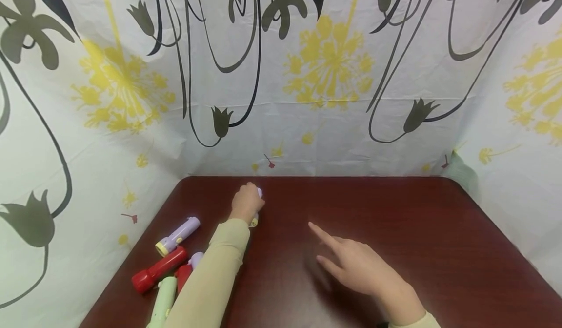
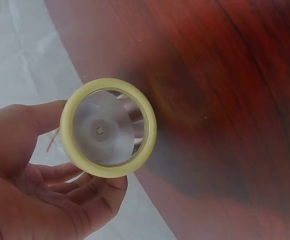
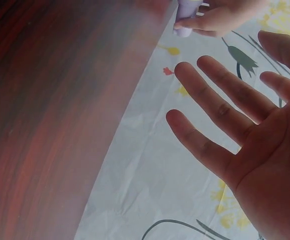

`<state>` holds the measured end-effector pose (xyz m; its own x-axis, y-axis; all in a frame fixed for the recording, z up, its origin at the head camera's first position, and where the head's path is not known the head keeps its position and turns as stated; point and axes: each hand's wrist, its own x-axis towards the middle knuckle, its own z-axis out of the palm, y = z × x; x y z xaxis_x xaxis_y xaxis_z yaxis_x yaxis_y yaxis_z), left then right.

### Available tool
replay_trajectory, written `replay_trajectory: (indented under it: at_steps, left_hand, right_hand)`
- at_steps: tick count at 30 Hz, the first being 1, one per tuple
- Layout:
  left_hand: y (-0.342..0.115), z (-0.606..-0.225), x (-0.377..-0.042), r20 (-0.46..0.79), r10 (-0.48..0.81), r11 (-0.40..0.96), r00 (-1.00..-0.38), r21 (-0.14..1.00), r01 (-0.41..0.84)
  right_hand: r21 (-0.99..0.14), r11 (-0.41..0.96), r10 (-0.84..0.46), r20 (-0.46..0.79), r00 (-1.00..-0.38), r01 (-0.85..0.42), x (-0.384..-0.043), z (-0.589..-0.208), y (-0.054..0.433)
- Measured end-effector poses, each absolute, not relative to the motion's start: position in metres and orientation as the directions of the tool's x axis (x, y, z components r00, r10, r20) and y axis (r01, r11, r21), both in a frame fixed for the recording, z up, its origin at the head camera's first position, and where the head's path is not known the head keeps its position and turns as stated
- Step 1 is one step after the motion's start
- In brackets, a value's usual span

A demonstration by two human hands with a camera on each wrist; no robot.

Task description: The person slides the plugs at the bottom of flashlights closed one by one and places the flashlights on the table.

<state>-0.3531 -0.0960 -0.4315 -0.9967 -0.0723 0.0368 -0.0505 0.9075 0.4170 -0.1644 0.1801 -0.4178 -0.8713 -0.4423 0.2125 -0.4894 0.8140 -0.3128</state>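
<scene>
My left hand (image 1: 247,203) grips a lavender flashlight (image 1: 259,192) with a yellow head near the table's far edge. In the left wrist view the flashlight's yellow rim (image 2: 108,171) and clear lens face the camera, with the left hand's thumb and fingers (image 2: 45,117) around its body. The same flashlight (image 3: 188,9) shows at the top of the right wrist view. My right hand (image 1: 357,264) hovers over the middle of the table, holding nothing. Its fingers (image 3: 209,95) are spread and mostly straight.
At the table's left lie a lavender flashlight (image 1: 182,231), a red flashlight (image 1: 160,269) and a green flashlight (image 1: 164,298). Another red one (image 1: 183,275) and a lavender end (image 1: 196,258) are partly hidden by my left sleeve. A patterned cloth (image 1: 281,74) hangs around the dark red table (image 1: 421,250).
</scene>
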Motion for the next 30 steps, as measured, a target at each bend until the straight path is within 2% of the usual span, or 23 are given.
replay_trajectory:
  at_steps: [11, 30]
  left_hand:
    - [-0.0945, -0.4326, -0.3574, 0.003, -0.036, 0.942, -0.999, 0.334, -0.033]
    - [-0.094, -0.438, -0.3601, 0.016, -0.016, 0.947, -1.0, 0.322, -0.01]
  right_hand:
    - [-0.32, 0.814, -0.439, 0.207, -0.874, -0.485, -0.1645, -0.4212, 0.1821]
    - [-0.309, 0.811, -0.448, 0.217, -0.868, -0.496, -0.1647, -0.4225, 0.1832]
